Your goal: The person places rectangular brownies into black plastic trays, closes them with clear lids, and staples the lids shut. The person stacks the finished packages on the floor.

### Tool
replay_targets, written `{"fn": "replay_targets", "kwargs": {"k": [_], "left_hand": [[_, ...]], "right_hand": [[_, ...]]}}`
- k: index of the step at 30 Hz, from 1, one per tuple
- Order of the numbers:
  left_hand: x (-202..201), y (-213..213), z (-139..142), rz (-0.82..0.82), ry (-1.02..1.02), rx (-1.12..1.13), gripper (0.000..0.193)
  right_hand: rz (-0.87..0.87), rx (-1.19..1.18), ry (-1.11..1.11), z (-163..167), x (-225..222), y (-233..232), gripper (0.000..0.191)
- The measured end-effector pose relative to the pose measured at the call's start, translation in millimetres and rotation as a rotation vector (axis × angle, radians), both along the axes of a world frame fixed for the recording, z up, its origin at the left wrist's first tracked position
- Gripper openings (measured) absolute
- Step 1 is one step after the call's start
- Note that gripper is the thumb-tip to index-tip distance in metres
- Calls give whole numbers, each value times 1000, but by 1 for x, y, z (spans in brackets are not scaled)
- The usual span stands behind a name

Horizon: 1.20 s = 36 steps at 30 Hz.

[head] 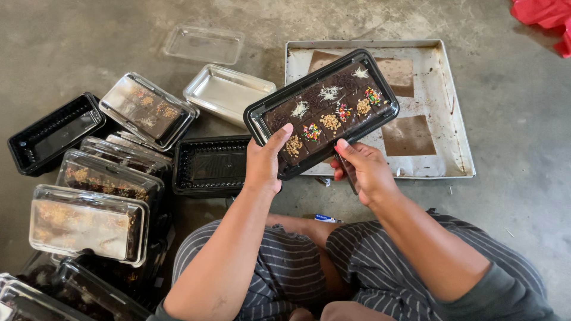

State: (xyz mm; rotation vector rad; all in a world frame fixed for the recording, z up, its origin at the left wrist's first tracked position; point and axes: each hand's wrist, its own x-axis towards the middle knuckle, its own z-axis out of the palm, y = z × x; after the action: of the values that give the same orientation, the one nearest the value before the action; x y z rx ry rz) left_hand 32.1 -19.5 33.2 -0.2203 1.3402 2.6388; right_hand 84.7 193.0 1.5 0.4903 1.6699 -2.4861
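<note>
A black plastic tray (257, 116) filled with cut brownies topped with sprinkles, nuts and white shreds is held up above the floor. My left hand (264, 163) grips its near left edge, thumb on the rim. My right hand (364, 169) holds the near right edge from below and also has a dark thin tool, perhaps a knife, tucked under its fingers. The tray has no lid on it.
A large metal baking pan (443, 148) lined with stained paper lies behind the tray. An empty black tray (208, 166), clear lids (205, 43) (226, 90) and several lidded brownie boxes (89, 223) sit at the left on the concrete floor. Red cloth (544, 15) lies top right.
</note>
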Motion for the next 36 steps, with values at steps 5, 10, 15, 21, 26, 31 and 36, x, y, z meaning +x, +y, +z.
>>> {"fn": "replay_targets", "kwargs": {"k": [5,10,15,21,26,31,36], "left_hand": [[-4,-5,-2,-11,-76,66,42],[-12,-22,1,-22,-107,132,42],[-12,-42,13,-176,-133,148,47],[-5,-42,19,-379,-186,-89,51],[-8,-43,16,-447,-309,63,48],[-4,-48,15,-208,-93,512,51],[12,-8,11,118,-101,474,44]], "right_hand": [[120,-7,-153,6,-5,8,33],[391,69,-187,33,-10,78,45],[141,3,10,46,-12,139,51],[-177,59,-59,28,-15,136,45],[-113,-63,-31,44,-15,105,53],[-402,-131,-296,63,-12,60,48],[-424,-191,23,31,-1,-9,39]]}}
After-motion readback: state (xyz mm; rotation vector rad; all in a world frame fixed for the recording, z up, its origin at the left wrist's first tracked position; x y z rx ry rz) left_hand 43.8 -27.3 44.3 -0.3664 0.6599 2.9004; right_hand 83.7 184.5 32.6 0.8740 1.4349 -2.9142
